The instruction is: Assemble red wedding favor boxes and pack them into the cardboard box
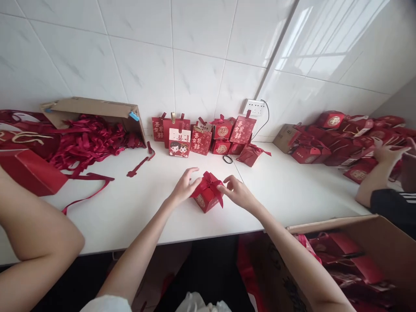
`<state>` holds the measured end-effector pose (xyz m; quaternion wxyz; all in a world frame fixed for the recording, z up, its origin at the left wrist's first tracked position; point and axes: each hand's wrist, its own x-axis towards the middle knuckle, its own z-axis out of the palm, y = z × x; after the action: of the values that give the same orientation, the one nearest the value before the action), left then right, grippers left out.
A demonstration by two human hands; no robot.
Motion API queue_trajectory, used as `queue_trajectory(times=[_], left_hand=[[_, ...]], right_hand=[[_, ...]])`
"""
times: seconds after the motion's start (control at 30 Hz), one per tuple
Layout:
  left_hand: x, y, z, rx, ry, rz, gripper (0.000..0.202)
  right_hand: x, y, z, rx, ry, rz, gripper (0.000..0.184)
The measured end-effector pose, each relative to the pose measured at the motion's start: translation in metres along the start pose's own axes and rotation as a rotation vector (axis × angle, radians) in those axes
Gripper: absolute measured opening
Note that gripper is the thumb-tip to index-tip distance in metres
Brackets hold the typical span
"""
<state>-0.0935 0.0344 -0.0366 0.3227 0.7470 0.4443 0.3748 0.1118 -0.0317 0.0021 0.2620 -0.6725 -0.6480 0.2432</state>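
A small red gift box (205,200) with a red ribbon bow (210,182) on top stands on the white table (136,203) in front of me. My left hand (184,186) pinches the left loop of the bow, fingers closed on the ribbon. My right hand (236,190) pinches the right side of the bow in the same way. Both hands rest low, close to the tabletop, on either side of the box.
Several finished red boxes (208,136) line the wall. A tipped cardboard box (94,110) spills red ribbons (87,143) at left. A black hair tie (227,159) lies behind. Another person's arm (29,242) is at left, another's hand (386,154) at right. An open carton (351,260) holds boxes.
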Motion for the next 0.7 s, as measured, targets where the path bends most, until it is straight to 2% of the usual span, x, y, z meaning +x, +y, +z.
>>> queue_trajectory(times=[0.1, 0.23, 0.3, 0.37, 0.43, 0.5, 0.6, 0.7], left_hand=[[0.0, 0.004, 0.009, 0.015, -0.132, 0.0, 0.034], [-0.036, 0.024, 0.012, 0.076, -0.176, -0.159, 0.045], [-0.048, 0.032, 0.008, 0.125, -0.207, -0.216, 0.053], [-0.051, 0.035, 0.004, 0.189, -0.19, -0.101, 0.06], [-0.045, 0.034, 0.001, 0.211, -0.199, 0.122, 0.058], [-0.037, 0.031, 0.001, 0.153, -0.301, 0.272, 0.048], [-0.03, 0.03, 0.006, 0.078, -0.415, 0.241, 0.036], [-0.034, 0.034, 0.014, 0.071, -0.381, 0.174, 0.031]], right_hand=[[0.001, -0.01, 0.007, -0.069, 0.087, -0.02, 0.026], [-0.012, -0.001, 0.013, 0.004, 0.14, -0.004, 0.026], [-0.024, 0.008, 0.016, 0.146, 0.139, 0.034, 0.026], [-0.036, 0.015, 0.019, 0.309, 0.099, 0.103, 0.032], [-0.045, 0.016, 0.021, 0.368, 0.066, 0.178, 0.033], [-0.051, 0.013, 0.02, 0.309, 0.088, 0.228, 0.035], [-0.06, 0.002, 0.016, 0.279, 0.142, 0.254, 0.038], [-0.07, -0.004, 0.014, 0.328, 0.133, 0.229, 0.04]])
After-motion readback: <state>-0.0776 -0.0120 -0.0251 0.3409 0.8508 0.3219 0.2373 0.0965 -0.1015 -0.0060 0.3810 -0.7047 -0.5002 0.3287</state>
